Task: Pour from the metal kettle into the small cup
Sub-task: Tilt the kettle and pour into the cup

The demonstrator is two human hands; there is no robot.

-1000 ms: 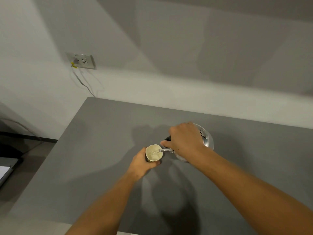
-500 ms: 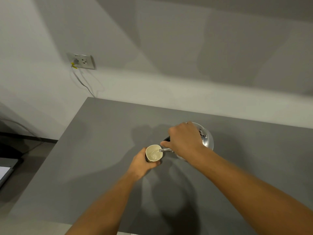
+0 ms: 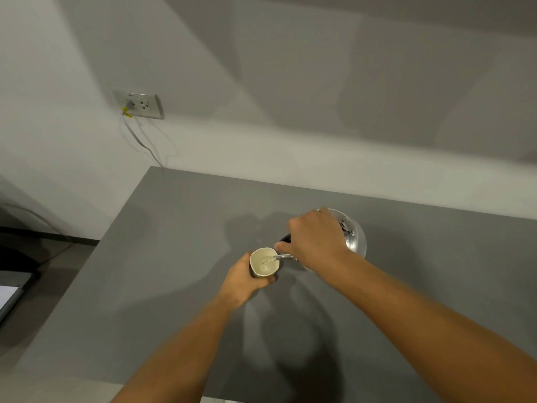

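Right hand (image 3: pixel 315 241) is clamped over the top of the metal kettle (image 3: pixel 356 242), fingers curled round its dark handle, and the kettle is tipped toward the left with its thin spout (image 3: pixel 283 257) reaching just over the rim of the small cup (image 3: pixel 263 262). A clear stream runs off the spout tip into the cup, and there's liquid pooling at the bottom of that pale interior. Left hand (image 3: pixel 245 279) is wrapped snug around the cup from the near side, thumb and fingers closed on its dark outer wall, holding it upright. Whether the cup's base touches the surface is hidden by the hand. Cup and kettle sit side by side, spout bridging them, near the middle of the grey tabletop (image 3: pixel 174 271). Both forearms come in from the bottom edge, casting soft shadows across the top. Further out, on the white wall behind, a wall socket (image 3: pixel 142 104) with a plug in it and a grey cable (image 3: pixel 142 144) trailing down behind the table's far left corner.
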